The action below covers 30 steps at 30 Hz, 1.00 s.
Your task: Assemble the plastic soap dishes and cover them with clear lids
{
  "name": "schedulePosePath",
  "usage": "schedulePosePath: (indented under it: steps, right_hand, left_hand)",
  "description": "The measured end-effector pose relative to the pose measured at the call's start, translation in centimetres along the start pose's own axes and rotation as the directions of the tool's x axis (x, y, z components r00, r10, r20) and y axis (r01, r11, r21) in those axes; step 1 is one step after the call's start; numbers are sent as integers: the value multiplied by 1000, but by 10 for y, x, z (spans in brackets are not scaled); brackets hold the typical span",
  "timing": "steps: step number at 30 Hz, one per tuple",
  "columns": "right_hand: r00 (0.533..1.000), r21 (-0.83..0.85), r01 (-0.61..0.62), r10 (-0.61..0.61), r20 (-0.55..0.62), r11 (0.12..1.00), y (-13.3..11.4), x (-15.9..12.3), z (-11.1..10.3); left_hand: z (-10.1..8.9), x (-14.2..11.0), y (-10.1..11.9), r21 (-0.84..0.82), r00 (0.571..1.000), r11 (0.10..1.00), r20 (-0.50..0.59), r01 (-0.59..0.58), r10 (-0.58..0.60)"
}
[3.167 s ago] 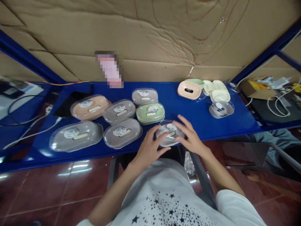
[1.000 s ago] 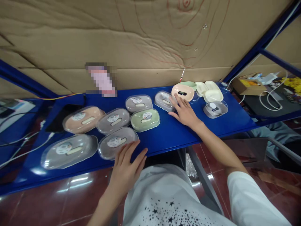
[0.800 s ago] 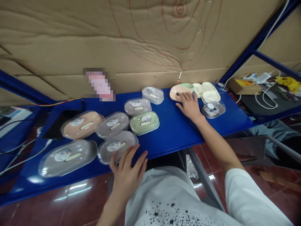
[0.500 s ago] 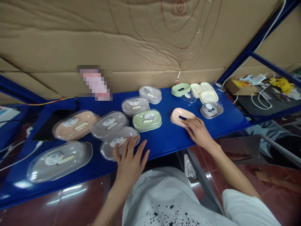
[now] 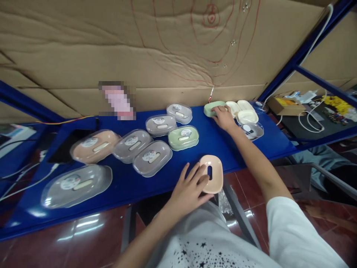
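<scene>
My left hand (image 5: 192, 184) has its fingers over the left rim of a peach oval plastic shell (image 5: 216, 175) with a slot in its middle. The shell reaches over the table's front edge, and the thumb lies along its near side. Farther back, my right hand (image 5: 224, 118) is bent down at the front right of a green slotted oval shell (image 5: 209, 108). What its fingertips grip is hidden. Nearest to my left hand are a grey oval box (image 5: 153, 159) and a green oval box (image 5: 183, 138), both under clear labelled covers.
Several cream oval trays (image 5: 247, 117) lie behind my right forearm, beside a clear cover (image 5: 253, 131). More covered boxes, including a peach one (image 5: 96, 147), stand on the left of the blue table (image 5: 122, 197). A cardboard wall (image 5: 167, 70) rises behind; a small carton (image 5: 287, 106) is at right.
The peach shell has come nearer to the table's front edge, and my left hand has moved right from the grey box onto it. My right hand has left the shell and reached back.
</scene>
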State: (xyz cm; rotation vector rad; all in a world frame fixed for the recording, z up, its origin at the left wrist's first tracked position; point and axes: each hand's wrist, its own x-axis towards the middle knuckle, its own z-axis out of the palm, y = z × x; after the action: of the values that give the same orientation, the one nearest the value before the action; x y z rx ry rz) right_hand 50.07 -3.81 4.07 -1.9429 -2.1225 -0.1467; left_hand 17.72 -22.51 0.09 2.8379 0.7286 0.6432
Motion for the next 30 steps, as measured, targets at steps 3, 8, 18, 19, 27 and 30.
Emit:
schedulePosePath:
  steps: [3,8,18,19,27,30]
  right_hand:
    - [996,58,65,-61,-70,996,-15,-18,-5]
    - [968,209,239,-217,-123,948,-50,-113,-7]
    - [976,10,-74,74,-206,997,-3,-141,-14]
    - [959,-33,-165,153,-238,986,10,-143,-14]
    - [848,109,-298,315,-425,948,59,-182,-2]
    - [866,85,-234,247,-434,969,47,-192,-2]
  left_hand:
    - [-11,-10,-9,47,996,996,-52,69,-67]
    - [-29,-30,-19,141,977,973,-138,181,-162]
    - [-21,-38,-17,80,941,968,-266,239,-211]
    - [-21,-40,-18,77,942,969,-266,233,-205]
    - [-6,-13,-12,2,971,989,-192,145,-142]
    - [6,12,-10,-3,980,992,-150,129,-128]
